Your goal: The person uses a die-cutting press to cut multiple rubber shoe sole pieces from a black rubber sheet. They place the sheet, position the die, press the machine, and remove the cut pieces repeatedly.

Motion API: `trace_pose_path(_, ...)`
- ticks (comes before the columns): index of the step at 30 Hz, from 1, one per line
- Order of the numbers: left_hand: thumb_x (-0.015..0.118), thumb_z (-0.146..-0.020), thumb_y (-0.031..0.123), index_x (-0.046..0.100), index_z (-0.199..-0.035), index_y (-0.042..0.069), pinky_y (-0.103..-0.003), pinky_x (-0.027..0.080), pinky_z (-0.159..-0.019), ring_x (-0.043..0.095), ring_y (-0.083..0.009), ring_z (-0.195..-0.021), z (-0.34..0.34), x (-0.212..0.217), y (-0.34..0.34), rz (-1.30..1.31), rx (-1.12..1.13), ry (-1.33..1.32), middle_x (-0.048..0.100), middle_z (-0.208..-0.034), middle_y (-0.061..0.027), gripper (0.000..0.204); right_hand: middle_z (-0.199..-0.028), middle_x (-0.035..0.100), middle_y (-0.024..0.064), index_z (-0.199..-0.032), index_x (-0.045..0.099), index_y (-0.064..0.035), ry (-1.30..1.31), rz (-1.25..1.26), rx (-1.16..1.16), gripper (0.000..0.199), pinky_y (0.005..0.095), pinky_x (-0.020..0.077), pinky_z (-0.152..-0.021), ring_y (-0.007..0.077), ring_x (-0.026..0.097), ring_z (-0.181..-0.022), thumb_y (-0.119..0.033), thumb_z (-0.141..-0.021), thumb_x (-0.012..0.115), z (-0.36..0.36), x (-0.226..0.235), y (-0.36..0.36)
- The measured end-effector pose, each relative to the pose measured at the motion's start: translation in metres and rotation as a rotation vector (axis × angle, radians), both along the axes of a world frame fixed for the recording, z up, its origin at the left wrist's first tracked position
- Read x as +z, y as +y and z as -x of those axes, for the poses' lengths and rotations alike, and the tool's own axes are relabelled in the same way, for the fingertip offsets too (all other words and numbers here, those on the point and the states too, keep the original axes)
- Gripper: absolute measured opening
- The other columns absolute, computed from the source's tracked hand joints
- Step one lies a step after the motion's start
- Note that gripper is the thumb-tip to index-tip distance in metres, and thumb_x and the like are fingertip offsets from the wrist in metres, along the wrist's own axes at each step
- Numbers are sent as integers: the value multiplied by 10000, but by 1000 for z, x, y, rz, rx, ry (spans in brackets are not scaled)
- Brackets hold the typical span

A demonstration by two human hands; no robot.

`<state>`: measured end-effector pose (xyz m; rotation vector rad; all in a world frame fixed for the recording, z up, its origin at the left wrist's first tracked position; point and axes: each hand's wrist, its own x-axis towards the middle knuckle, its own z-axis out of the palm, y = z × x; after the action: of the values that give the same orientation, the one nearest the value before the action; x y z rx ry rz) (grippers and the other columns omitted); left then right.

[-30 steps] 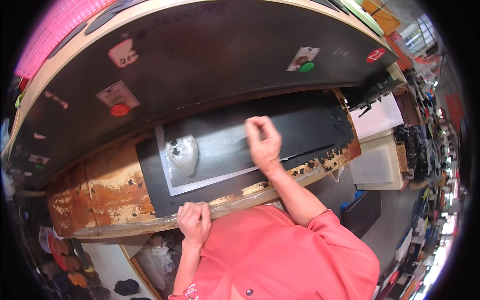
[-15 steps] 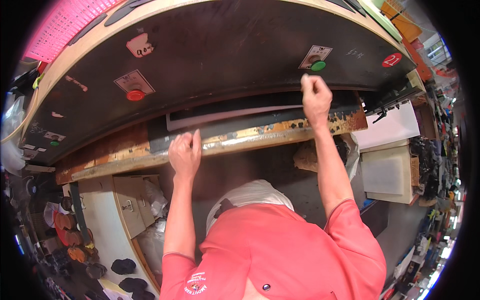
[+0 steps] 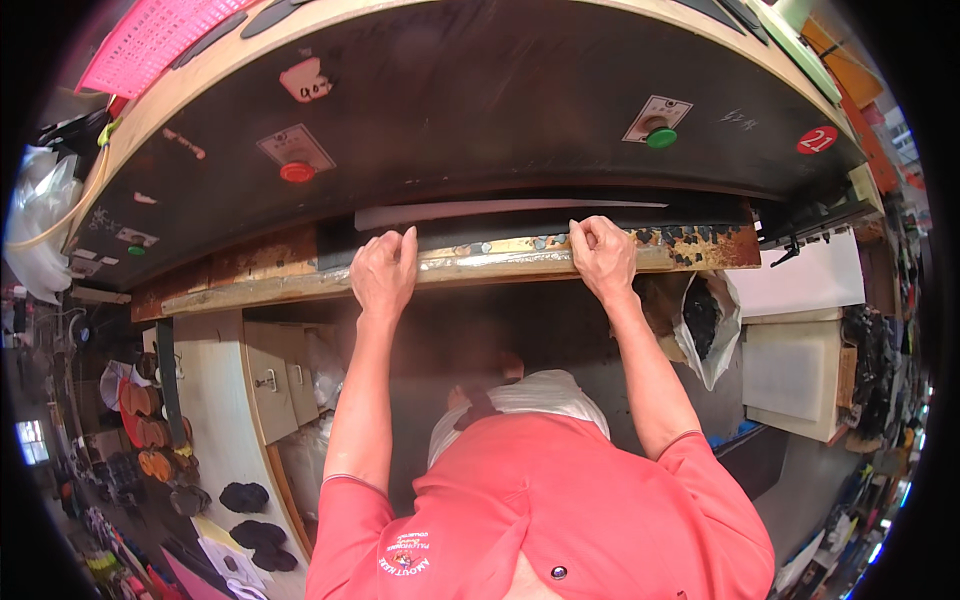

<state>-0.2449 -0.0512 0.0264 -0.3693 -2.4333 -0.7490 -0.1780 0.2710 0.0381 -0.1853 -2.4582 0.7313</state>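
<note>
My left hand is closed, thumb against fingers, at the near edge of a black sheet on the machine's bed. Farther right, my right hand is closed in the same way at that edge. Both seem to pinch the sheet, though the fingertips partly hide the contact. Behind it shows a pale strip, under the machine's dark overhanging front. Small dark scraps lie on the worn bed edge, right of my right hand.
On the overhang are a red button and a green button. A pink basket stands at upper left. Below the bed, an open bag with dark contents is at right, and a cabinet at left.
My right hand has come down from just below the green button to the sheet's near edge. My left hand has shifted slightly right. The whole view has shifted a little.
</note>
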Motion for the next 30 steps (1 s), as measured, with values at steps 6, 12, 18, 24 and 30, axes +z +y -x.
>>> trace_pose_path(6, 752, -963, 250, 547, -676, 63, -482, 491, -675, 622, -363, -682, -6, -13, -3, -22, 15, -41, 616, -667, -128, 399, -736, 667, 122, -767, 661, -42, 14, 70, 47, 239, 449, 506, -655, 337, 657, -689, -187, -937, 748, -6, -18, 3)
trace_pose_path(12, 768, -948, 228, 575, -683, 72, -468, 476, -663, 619, -360, -675, -42, -27, -14, -33, -39, -58, 605, -659, -124, 364, -619, 525, 57, -784, 683, -12, -38, 222, 4, 242, 339, 419, -581, 156, 499, -576, -168, -952, 762, -44, -30, -4)
trace_pose_path(18, 789, -920, 166, 603, -733, 90, -439, 431, -624, 601, -317, -652, -106, -26, -29, -94, -139, -71, 599, -664, -81, 275, -700, 593, -53, -945, 742, 0, -22, 679, -65, 148, 240, 419, -595, 35, 490, -656, -141, -990, 751, -82, -15, -51)
trace_pose_path(24, 599, -938, -83, 648, -1320, -30, -464, 508, -1027, 641, -382, -1183, -141, -19, -50, -356, -156, -5, 699, -1243, -199, 388, -1351, 625, 255, -1361, 613, 92, -41, 325, 383, 613, 426, 532, -1033, 332, 650, -1187, -203, -868, 826, -37, -1, -162)
trace_pose_path(30, 613, -948, -39, 538, -1493, -15, -493, 472, -1085, 566, -425, -1305, -136, -35, -59, -358, -116, -218, 611, -1357, -268, 551, -1474, 357, 495, -1427, 520, 149, -87, 6, 361, 844, 568, 450, -1104, 611, 470, -1278, -223, -757, 872, -24, -21, -242)
